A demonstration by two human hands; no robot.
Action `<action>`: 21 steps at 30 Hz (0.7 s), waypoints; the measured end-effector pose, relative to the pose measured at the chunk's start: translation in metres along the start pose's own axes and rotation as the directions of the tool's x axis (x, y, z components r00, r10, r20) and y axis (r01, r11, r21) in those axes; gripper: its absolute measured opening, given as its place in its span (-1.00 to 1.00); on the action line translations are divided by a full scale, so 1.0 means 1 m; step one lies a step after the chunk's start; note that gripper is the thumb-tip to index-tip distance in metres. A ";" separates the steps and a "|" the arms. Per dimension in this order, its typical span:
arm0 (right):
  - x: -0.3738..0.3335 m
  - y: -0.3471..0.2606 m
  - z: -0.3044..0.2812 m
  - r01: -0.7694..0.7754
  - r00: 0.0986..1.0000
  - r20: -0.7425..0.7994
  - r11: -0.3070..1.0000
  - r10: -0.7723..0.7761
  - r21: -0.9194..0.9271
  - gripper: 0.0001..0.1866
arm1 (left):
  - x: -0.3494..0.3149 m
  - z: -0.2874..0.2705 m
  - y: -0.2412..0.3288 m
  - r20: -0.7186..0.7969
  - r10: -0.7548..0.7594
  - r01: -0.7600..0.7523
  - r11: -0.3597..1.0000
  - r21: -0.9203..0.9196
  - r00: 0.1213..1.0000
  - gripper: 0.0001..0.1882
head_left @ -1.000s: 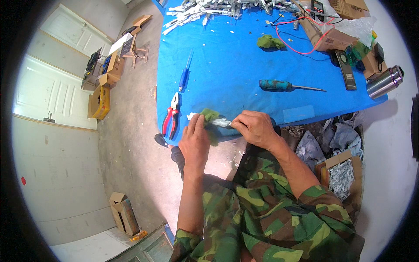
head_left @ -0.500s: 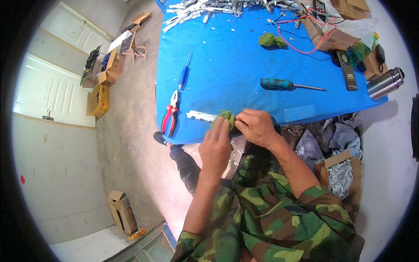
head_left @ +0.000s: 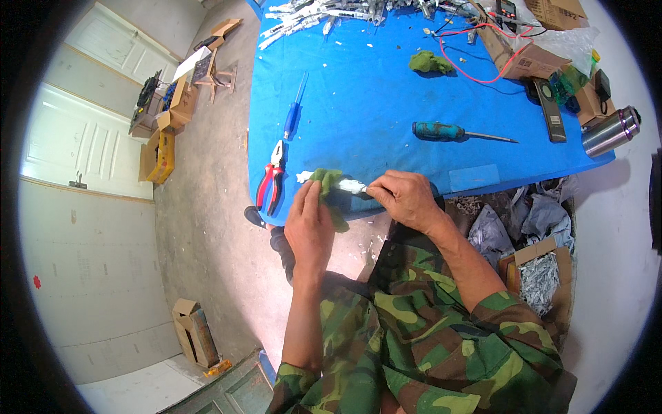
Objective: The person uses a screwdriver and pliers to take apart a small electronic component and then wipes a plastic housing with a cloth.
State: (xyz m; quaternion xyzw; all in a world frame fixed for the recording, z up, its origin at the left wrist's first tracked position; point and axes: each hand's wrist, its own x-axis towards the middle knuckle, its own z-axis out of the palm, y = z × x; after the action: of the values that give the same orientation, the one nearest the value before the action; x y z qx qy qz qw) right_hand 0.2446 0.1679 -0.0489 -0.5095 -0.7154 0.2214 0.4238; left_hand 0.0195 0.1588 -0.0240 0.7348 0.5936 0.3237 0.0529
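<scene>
Near the front edge of the blue-covered table (head_left: 358, 103) a narrow white strip (head_left: 352, 185) lies crosswise between my hands. My right hand (head_left: 407, 200) pinches its right end. My left hand (head_left: 307, 228) is closed on a crumpled green cloth (head_left: 327, 181), which wraps over the strip toward its left end. A bit of the cloth hangs below my fingers, and the part of the strip under it is hidden. Just left of the strip lie pliers (head_left: 270, 178) with red and black handles. A slim blue screwdriver (head_left: 292, 119) lies beyond them.
A bigger teal-handled screwdriver (head_left: 440, 131) lies right of centre, with another green cloth (head_left: 430, 63) farther back. Whitish strips (head_left: 324, 12) are heaped at the far edge. At the right stand a steel flask (head_left: 609, 133) and cardboard boxes. A carton of scraps (head_left: 539, 283) sits below the table.
My left hand has slid left along the strip with the green cloth, baring the strip's right part. My right hand stays at about the same place.
</scene>
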 end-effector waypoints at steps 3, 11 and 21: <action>0.000 0.001 0.001 0.009 1.000 -0.023 1.000 -0.009 0.009 -0.80 | -0.003 0.000 0.023 -0.009 0.080 -0.080 0.995 -0.051 0.997 -0.51; -0.001 0.003 0.001 0.008 0.999 -0.033 1.000 -0.008 0.000 -0.81 | -0.009 0.022 0.029 0.057 0.215 -0.219 0.972 0.081 0.975 -0.53; 0.001 -0.001 -0.005 -0.041 0.999 0.018 0.999 0.041 0.031 -0.78 | 0.011 0.003 -0.006 -0.008 0.100 -0.098 0.989 0.109 0.995 -0.56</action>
State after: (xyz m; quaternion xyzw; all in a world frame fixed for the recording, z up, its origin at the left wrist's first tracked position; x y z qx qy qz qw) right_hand 0.2481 0.1679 -0.0450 -0.5153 -0.7050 0.2457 0.4208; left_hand 0.0171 0.1718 -0.0250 0.7630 0.5734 0.2982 -0.0074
